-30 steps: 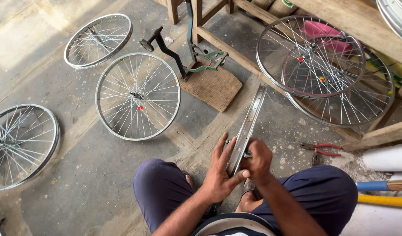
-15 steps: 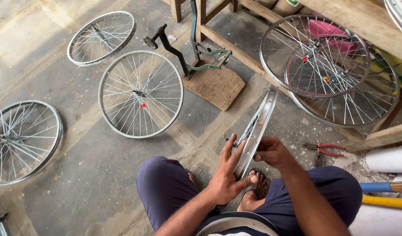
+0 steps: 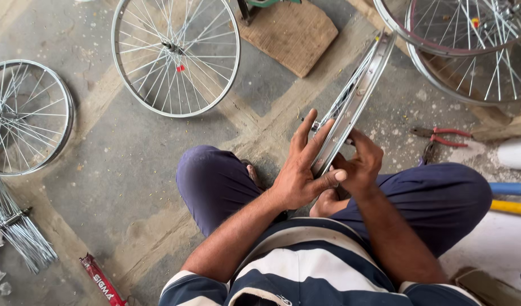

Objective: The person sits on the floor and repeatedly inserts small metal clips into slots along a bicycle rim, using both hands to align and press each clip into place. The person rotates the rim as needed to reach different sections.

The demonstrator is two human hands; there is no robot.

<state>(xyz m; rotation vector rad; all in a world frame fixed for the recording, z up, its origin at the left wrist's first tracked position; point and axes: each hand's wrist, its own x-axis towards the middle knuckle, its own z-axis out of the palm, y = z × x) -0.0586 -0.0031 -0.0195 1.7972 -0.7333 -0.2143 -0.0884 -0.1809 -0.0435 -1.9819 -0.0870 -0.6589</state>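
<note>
I sit on the floor with a silver bicycle wheel rim (image 3: 367, 79) standing on edge between my knees, seen almost edge-on. My left hand (image 3: 301, 167) lies flat against the rim's near left side, fingers stretched up, thumb across its lower edge. My right hand (image 3: 359, 164) grips the rim's right side low down, fingers curled around it. Thin spokes show inside the rim above my hands.
Spoked wheels lie on the concrete: one ahead (image 3: 176, 54), one at far left (image 3: 23, 116), two stacked at upper right (image 3: 470, 39). A wooden block (image 3: 291, 34) sits ahead. Red-handled pliers (image 3: 441, 136) lie right, loose spokes (image 3: 19, 226) at left, a red packet (image 3: 101, 280) near my left.
The view has tilted down and come closer. My left hand has pressed flatter against the rim and my right hand has closed around its lower right side.
</note>
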